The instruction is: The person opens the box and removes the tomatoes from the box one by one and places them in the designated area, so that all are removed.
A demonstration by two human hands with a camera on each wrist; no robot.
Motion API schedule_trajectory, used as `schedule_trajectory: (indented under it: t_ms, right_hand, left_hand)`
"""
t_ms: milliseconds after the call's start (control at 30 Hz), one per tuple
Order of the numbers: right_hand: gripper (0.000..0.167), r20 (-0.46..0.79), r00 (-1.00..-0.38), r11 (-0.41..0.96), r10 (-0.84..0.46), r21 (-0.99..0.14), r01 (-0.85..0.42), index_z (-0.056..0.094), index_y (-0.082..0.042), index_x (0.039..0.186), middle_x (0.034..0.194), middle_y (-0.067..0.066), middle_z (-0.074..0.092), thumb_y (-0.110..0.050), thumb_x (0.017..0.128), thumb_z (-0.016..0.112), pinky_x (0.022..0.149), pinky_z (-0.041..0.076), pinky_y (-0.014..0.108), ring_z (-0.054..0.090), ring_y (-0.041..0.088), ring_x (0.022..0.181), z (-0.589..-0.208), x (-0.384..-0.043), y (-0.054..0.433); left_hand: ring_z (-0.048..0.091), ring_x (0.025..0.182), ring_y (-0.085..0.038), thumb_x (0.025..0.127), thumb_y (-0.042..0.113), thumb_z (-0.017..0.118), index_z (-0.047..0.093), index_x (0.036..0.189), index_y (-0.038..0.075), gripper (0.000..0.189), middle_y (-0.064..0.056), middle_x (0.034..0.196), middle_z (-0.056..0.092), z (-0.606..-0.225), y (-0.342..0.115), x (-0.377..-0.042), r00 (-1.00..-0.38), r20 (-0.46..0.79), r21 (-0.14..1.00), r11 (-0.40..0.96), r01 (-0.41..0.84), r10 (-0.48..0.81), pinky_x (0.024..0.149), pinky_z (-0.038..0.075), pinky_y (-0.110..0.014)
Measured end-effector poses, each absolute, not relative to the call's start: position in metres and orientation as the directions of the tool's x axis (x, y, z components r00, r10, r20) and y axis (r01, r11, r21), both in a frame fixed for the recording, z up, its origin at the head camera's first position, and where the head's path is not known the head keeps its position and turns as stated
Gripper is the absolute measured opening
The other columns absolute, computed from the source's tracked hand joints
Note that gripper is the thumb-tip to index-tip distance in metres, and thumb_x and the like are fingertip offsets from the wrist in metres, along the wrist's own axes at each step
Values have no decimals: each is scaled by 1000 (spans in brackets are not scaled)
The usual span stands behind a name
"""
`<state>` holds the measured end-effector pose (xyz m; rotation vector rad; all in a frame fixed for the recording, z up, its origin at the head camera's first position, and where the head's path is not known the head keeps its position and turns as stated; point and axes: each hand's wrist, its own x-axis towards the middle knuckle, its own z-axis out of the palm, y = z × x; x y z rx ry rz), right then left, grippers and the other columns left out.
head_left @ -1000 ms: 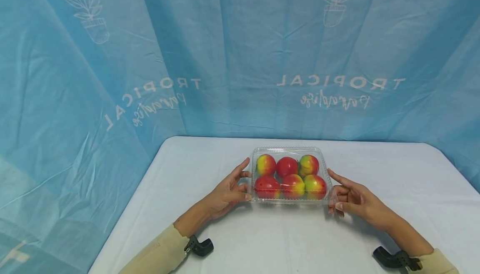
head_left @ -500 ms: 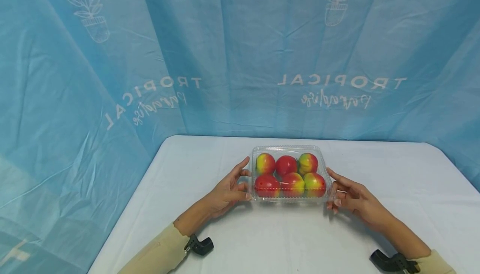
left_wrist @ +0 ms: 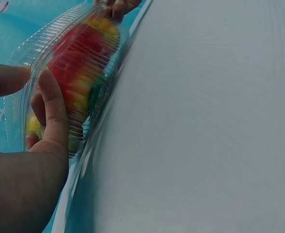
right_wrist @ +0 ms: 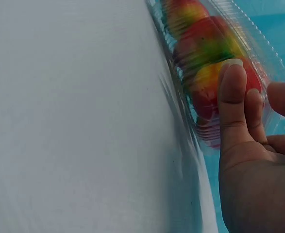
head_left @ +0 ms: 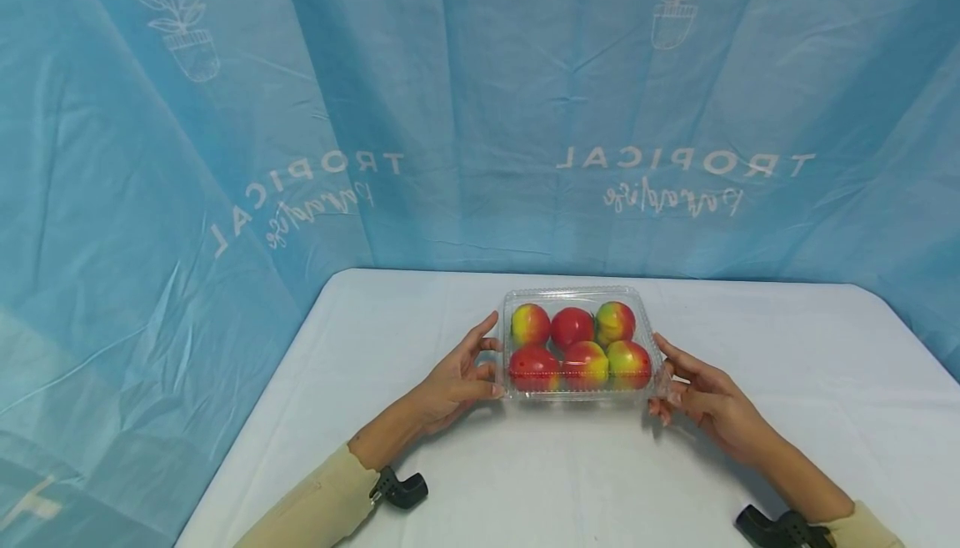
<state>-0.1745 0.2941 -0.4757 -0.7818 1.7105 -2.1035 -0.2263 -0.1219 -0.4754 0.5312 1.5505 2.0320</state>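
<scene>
A clear plastic clamshell box with its lid down is in the middle of the head view, toward the back of the table. Several red and yellow apples lie inside in two rows. My left hand grips the box's left end, thumb at the near corner and index finger stretched along the side. At the opposite end my right hand holds the right edge in a similar way. The left wrist view has the left thumb against the ribbed wall. In the right wrist view the right thumb overlaps an apple behind the plastic.
A white cloth covers the table, whose far edge runs close behind the box. Blue curtains with mirrored lettering hang behind and to the left. Each wrist carries a black camera mount on its beige sleeve.
The box has moved slightly away from me, its near side rising a little in the head view. My right hand has shifted slightly left and away with it; the left hand has hardly moved.
</scene>
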Motion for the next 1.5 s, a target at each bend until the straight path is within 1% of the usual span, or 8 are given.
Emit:
schedule_trajectory:
  t_ms: [200,400,633,900,1033,1133,1333,1500]
  right_hand:
    - [69,251,-811,-193,-528,-966,-173,3,5,167,114,12,47,13,106,35,77,61,31,72,20,96,-477,-173,290]
    - [68,266,-809,-262,-524,-954,-144,2,5,166,111,11,45,15,105,29,73,58,30,69,20,93,-479,-172,288]
    - [63,245,-848,-277,-470,-953,-122,7,2,168,109,3,46,7,110,31,68,53,28,67,19,88,-481,-170,284]
    - [64,198,-911,-240,-362,-964,-114,14,-1,169,106,0,48,7,108,33,65,52,25,65,17,82,-481,-166,277]
    - [64,201,-920,-247,-336,-961,-119,15,-1,168,106,0,47,8,108,34,64,50,26,64,16,81,-481,-165,274]
    - [62,217,-920,-254,-327,-958,-136,18,1,168,107,0,47,8,108,34,65,50,25,64,16,82,-481,-164,274]
    - [59,298,-898,-238,-324,-944,-227,30,2,164,115,0,55,12,107,39,76,58,25,65,12,89,-483,-167,275]
    - [65,354,-857,-264,-374,-927,-268,27,9,163,118,3,55,21,101,43,81,60,22,65,8,95,-485,-169,279]
  left_hand:
    - [58,105,-15,88,-14,69,13,172,29,109,-9,146,27,-477,-123,-227,-782,-5,962,-212,-175,623,88,58,-25]
    - [58,106,-15,89,-15,68,13,172,31,110,-8,144,29,-478,-123,-227,-782,-3,962,-213,-173,623,88,58,-25]
    - [58,108,-14,87,-14,71,12,172,30,112,-7,142,31,-477,-121,-226,-792,-5,966,-202,-162,611,89,59,-26]
    - [58,109,-14,85,-14,72,13,171,32,114,-7,143,31,-475,-121,-224,-798,-22,964,-198,-177,603,89,59,-27]
    - [58,110,-15,86,-14,71,13,171,32,113,-7,143,31,-475,-121,-224,-798,-23,964,-199,-177,602,89,59,-28]
    - [57,110,-15,86,-14,70,12,171,32,113,-7,144,31,-475,-121,-225,-800,-24,964,-199,-178,600,88,59,-28]
    - [56,105,-14,86,-13,70,13,171,31,111,-7,145,31,-472,-121,-224,-810,-31,966,-192,-175,585,85,58,-27]
    - [56,107,-15,87,-11,69,13,172,31,110,-8,146,30,-472,-121,-225,-806,-34,968,-181,-173,591,86,58,-27]
